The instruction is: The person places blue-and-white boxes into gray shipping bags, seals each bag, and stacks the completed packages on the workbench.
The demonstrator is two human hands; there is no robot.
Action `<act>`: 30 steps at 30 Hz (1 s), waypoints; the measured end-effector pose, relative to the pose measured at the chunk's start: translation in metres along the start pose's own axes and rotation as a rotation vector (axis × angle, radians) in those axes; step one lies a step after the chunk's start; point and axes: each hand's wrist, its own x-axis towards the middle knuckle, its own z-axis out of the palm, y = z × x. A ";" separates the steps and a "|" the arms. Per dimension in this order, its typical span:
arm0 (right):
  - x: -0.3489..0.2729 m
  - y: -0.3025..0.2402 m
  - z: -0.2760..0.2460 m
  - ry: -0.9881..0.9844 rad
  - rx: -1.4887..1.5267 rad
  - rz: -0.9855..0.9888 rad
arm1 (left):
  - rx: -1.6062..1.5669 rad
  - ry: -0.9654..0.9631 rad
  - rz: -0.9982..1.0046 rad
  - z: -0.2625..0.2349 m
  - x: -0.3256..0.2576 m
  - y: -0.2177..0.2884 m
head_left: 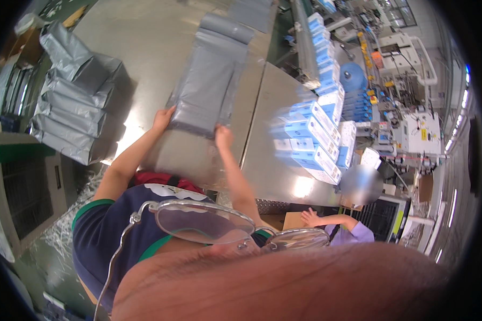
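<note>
forehead (262, 283), specs (206, 220) block btm view; held bag (206, 80) btwn bag pile (75, 107), boxes (311, 134)

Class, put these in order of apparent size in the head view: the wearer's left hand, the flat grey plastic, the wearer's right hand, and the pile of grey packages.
1. pile of grey packages
2. flat grey plastic
3. left hand and right hand: too alike to rank.

Beyond my fingers (170, 110), the shiny grey plastic bag (204, 80) lies flat and creased, its near edge between them.
</note>
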 end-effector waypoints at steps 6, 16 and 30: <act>0.005 -0.015 -0.007 -0.145 -0.176 -0.139 | -0.057 -0.033 0.210 0.008 0.006 0.032; 0.054 0.131 -0.271 -0.199 -0.680 0.131 | 1.023 -0.412 0.101 -0.096 -0.073 0.169; 0.017 0.162 -0.314 -0.302 -1.061 -0.357 | 0.948 -0.225 0.727 -0.107 -0.128 0.211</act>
